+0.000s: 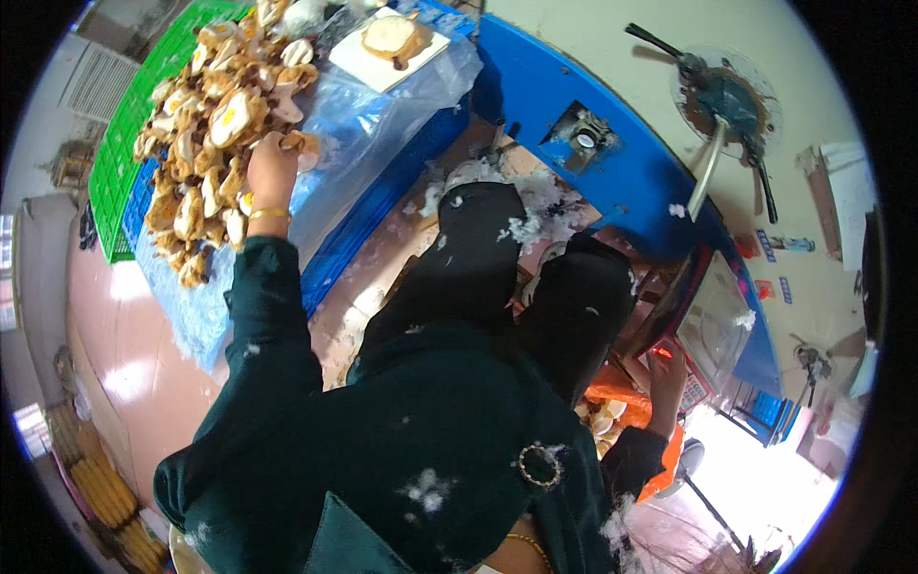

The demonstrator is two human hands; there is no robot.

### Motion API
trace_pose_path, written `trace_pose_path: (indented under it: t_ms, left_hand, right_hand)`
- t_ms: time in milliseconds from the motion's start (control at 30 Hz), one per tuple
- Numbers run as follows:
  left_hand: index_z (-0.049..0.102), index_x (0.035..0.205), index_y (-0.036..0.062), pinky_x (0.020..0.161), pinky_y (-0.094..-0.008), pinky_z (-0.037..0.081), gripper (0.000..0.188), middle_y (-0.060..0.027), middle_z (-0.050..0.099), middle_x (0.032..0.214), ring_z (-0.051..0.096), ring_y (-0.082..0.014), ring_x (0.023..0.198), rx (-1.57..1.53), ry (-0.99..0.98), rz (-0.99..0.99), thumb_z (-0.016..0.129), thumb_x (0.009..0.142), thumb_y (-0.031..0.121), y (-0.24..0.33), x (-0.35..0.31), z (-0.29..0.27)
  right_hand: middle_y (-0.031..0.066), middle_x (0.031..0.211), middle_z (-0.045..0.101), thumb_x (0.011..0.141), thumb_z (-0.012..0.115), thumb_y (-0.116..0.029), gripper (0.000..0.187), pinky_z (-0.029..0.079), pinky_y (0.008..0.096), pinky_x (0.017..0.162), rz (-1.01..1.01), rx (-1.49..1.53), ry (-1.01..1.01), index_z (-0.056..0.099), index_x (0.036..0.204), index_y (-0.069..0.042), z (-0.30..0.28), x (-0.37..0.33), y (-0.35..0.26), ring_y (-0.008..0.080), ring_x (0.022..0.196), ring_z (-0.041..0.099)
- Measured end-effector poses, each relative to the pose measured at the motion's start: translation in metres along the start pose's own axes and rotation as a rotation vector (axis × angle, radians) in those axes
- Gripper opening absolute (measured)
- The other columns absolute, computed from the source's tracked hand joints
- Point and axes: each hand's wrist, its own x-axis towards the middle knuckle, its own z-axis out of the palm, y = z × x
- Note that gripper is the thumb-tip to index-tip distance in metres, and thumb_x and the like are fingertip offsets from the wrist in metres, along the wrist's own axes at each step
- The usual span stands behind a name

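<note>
My left hand (273, 173), with a yellow bracelet at the wrist, reaches to the right side of a heap of small plush pieces (187, 153) in tan, white and dark brown. Its fingers are closed on one tan plush piece (304, 145). A larger plush piece (229, 117) in the heap has a white patch with a yellow middle, like a fried egg. At the right, my right hand (666, 368) is at a device with a keypad (696, 390) and a red-lit display. Its fingers are too small and shadowed to make out.
The heap lies on clear plastic sheeting (359, 129) over a blue crate (359, 225), beside a green crate (124, 158). A plush (390, 38) rests on a white square. A blue-edged table with a dark clamp fixture (724, 100) stands ahead. White fluff (526, 228) litters the floor. An orange bag (622, 392) holds more pieces.
</note>
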Motion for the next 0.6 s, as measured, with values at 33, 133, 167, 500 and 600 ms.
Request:
trace_pose_path:
  t_ms: [33,133,167,500,600]
  left_hand:
    - [0.065,0.093,0.0028,0.073,-0.0463,0.049,0.028,-0.0212,0.065,0.085,0.063,-0.0410,0.085,-0.052,0.002,0.056,0.074,0.079,0.026,0.040,-0.008,-0.021]
    - [0.064,0.090,-0.0002,0.068,-0.0423,0.048,0.034,-0.0215,0.064,0.084,0.062,-0.0404,0.079,-0.415,-0.109,0.201,0.075,0.080,0.031,0.103,-0.030,-0.024]
    - [0.064,0.091,-0.0009,0.068,-0.0406,0.049,0.034,-0.0213,0.064,0.084,0.063,-0.0385,0.079,-0.509,-0.215,0.229,0.075,0.081,0.029,0.127,-0.042,-0.017]
    - [0.061,0.108,0.0034,0.075,-0.0249,0.050,0.033,-0.0030,0.063,0.096,0.060,-0.0100,0.085,-1.693,-1.298,0.099,0.062,0.094,0.033,0.263,-0.115,-0.031]
    - [0.062,0.109,0.0031,0.071,-0.0223,0.050,0.032,-0.0026,0.063,0.097,0.059,-0.0084,0.085,-1.428,-1.278,0.179,0.064,0.093,0.031,0.266,-0.119,-0.029]
  right_hand:
    - [0.0163,0.113,0.064,0.084,0.071,-0.014,0.039,0.051,0.0352,0.086,-0.099,0.041,0.042,0.061,0.120,-0.001,0.003,0.015,-0.016,0.0253,0.101,0.064]
    - [0.0119,0.116,0.063,0.083,0.072,-0.012,0.037,0.051,0.0336,0.091,-0.207,0.369,-0.025,0.064,0.118,-0.003,0.028,0.050,-0.121,0.0227,0.107,0.062]
    - [0.0121,0.118,0.062,0.083,0.073,-0.014,0.039,0.051,0.0332,0.090,-0.199,0.530,-0.149,0.063,0.120,-0.006,0.031,0.059,-0.164,0.0233,0.107,0.062]
    - [0.0065,0.090,0.065,0.082,0.075,-0.007,0.033,0.050,0.0253,0.063,-0.356,0.874,-0.136,0.060,0.110,0.002,0.047,0.091,-0.219,0.0108,0.073,0.061]
    - [0.0030,0.087,0.061,0.084,0.072,-0.005,0.027,0.048,0.0218,0.058,-0.246,1.014,-0.170,0.059,0.107,0.003,0.041,0.081,-0.203,0.0064,0.067,0.058]
